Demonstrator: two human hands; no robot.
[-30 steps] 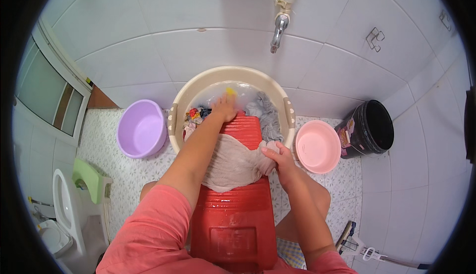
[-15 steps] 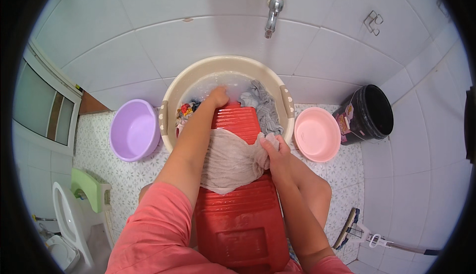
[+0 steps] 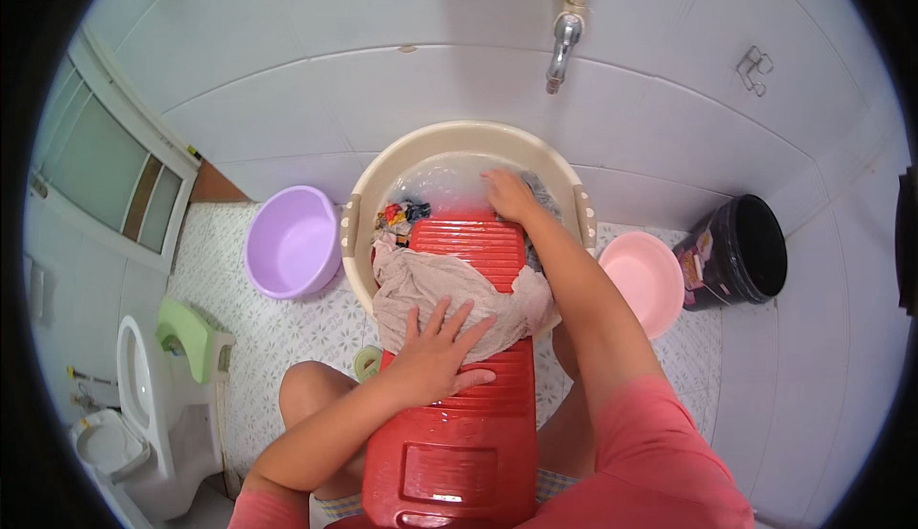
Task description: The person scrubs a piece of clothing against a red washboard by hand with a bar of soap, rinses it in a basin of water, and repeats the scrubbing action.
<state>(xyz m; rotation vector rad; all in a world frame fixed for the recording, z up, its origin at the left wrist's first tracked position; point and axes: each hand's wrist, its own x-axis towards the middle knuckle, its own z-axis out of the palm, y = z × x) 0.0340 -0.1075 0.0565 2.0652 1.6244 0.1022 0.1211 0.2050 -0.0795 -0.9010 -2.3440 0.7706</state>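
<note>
Head view: hands apart. Left hand point(image 3: 435, 357) lies flat, fingers spread, on a beige cloth point(image 3: 421, 285) draped over a red washboard point(image 3: 488, 405), probably to stop it sliding. Board runs away from the left hand into a big basin point(image 3: 459, 130), likely so drips run back. Right hand point(image 3: 512, 196) reaches to the water beside grey cloth point(image 3: 543, 194); can't tell if it grips anything. Purple tub point(image 3: 292, 242) sits left of both hands.

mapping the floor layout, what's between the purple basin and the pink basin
In the head view, the large beige washtub stands between the purple basin and the pink basin, with the far end of the red washboard inside it.
</note>
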